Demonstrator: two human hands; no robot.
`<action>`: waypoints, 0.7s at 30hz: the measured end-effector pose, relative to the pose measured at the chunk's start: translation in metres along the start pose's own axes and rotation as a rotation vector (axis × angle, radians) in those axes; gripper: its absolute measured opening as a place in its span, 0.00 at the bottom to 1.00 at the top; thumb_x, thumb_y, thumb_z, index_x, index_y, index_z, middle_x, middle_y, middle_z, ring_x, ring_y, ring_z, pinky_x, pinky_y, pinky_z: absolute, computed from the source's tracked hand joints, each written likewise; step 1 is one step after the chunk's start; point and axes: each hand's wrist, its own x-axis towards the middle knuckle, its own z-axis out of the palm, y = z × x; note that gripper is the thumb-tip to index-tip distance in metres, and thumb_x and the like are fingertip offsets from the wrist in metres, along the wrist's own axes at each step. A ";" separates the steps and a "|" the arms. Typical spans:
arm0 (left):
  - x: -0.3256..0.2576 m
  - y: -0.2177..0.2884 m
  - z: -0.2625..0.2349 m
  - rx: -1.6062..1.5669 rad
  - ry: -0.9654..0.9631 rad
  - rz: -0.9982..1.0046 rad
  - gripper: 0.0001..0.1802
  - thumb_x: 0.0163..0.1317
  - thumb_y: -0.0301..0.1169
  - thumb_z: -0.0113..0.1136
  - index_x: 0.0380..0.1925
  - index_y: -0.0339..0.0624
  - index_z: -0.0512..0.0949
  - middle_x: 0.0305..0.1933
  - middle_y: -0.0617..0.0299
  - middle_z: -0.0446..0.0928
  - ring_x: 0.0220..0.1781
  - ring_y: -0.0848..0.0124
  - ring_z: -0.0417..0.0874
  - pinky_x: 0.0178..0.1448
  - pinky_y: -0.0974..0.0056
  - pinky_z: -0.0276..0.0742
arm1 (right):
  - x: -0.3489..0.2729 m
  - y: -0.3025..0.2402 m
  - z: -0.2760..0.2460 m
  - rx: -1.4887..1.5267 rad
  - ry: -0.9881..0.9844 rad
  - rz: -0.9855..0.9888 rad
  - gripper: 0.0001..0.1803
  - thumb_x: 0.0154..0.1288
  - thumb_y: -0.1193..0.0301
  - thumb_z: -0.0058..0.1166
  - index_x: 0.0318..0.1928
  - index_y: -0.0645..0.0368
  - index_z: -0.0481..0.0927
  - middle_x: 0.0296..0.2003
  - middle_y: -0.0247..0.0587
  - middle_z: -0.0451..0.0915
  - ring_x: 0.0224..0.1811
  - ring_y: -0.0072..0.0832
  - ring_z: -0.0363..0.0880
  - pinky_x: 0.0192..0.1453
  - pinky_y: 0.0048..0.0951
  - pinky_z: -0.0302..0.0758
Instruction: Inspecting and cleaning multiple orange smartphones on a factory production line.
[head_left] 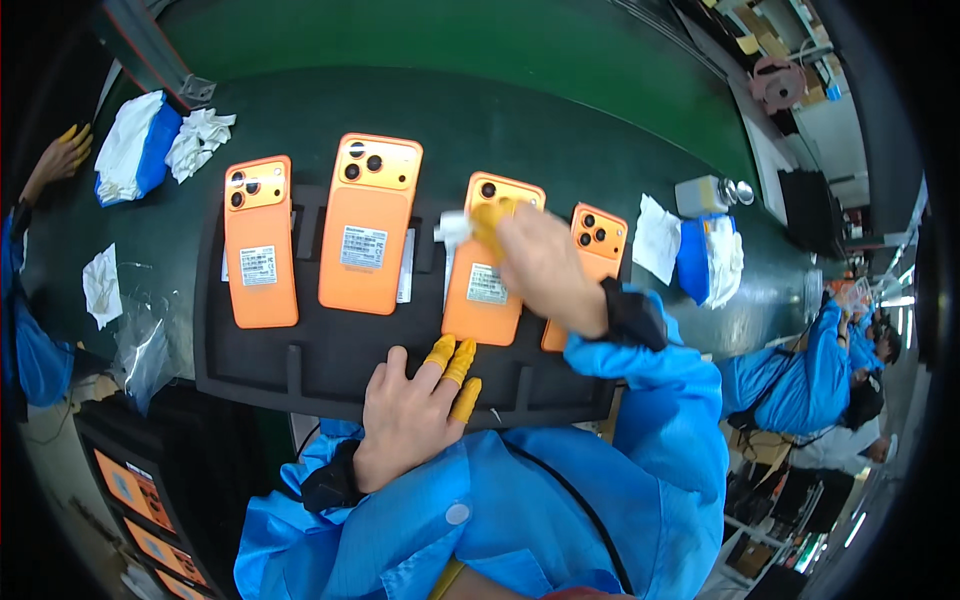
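Note:
An orange smartphone (482,310) lies back up on a black foam tray (345,375), third from the left in a row. My right hand (545,265), with yellow finger cots, is closed on a white wipe (454,228) over this phone's upper part, just below its camera. The fingertips there are slightly blurred. My left hand (415,410) lies with fingers stretched out, its cot-covered fingertips touching the phone's lower edge. To the left lie two more orange phones, a large one (365,285) and a narrower one (262,300). A fourth phone (598,245) is partly hidden behind my right hand and wrist.
Blue-and-white wipe packs stand at left (160,150) and right (692,262). Crumpled wipes (200,140), a clear plastic bag (148,345) and a metal-topped bottle (705,196) sit on the green table. Another person's hand (62,157) is at far left. Stacked trays with orange phones (135,487) stand lower left.

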 end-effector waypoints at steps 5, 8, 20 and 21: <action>0.003 0.004 -0.005 0.031 0.054 0.004 0.12 0.52 0.37 0.65 0.29 0.39 0.84 0.34 0.59 0.76 0.32 0.59 0.69 0.28 0.63 0.67 | 0.031 0.026 -0.008 -0.001 0.186 0.119 0.15 0.48 0.85 0.54 0.40 0.62 0.76 0.34 0.49 0.76 0.35 0.49 0.76 0.37 0.40 0.75; 0.002 0.000 0.000 -0.008 0.043 0.010 0.12 0.51 0.37 0.66 0.27 0.39 0.84 0.34 0.59 0.76 0.32 0.60 0.69 0.27 0.63 0.67 | 0.010 0.013 -0.009 -0.040 0.120 0.058 0.11 0.49 0.83 0.51 0.36 0.63 0.74 0.28 0.47 0.72 0.33 0.44 0.74 0.35 0.40 0.73; 0.007 -0.006 -0.012 -0.048 -0.038 0.082 0.14 0.52 0.37 0.66 0.31 0.38 0.83 0.34 0.61 0.73 0.34 0.61 0.70 0.29 0.64 0.75 | -0.029 -0.006 -0.002 -0.023 0.065 0.009 0.13 0.46 0.83 0.54 0.35 0.64 0.73 0.28 0.48 0.71 0.32 0.44 0.74 0.34 0.38 0.72; 0.008 -0.008 -0.012 -0.057 -0.039 0.082 0.14 0.52 0.37 0.66 0.31 0.38 0.83 0.34 0.61 0.73 0.34 0.61 0.70 0.29 0.64 0.75 | -0.027 -0.005 0.000 -0.026 0.057 0.013 0.13 0.46 0.83 0.54 0.35 0.64 0.73 0.28 0.48 0.71 0.32 0.44 0.74 0.34 0.38 0.72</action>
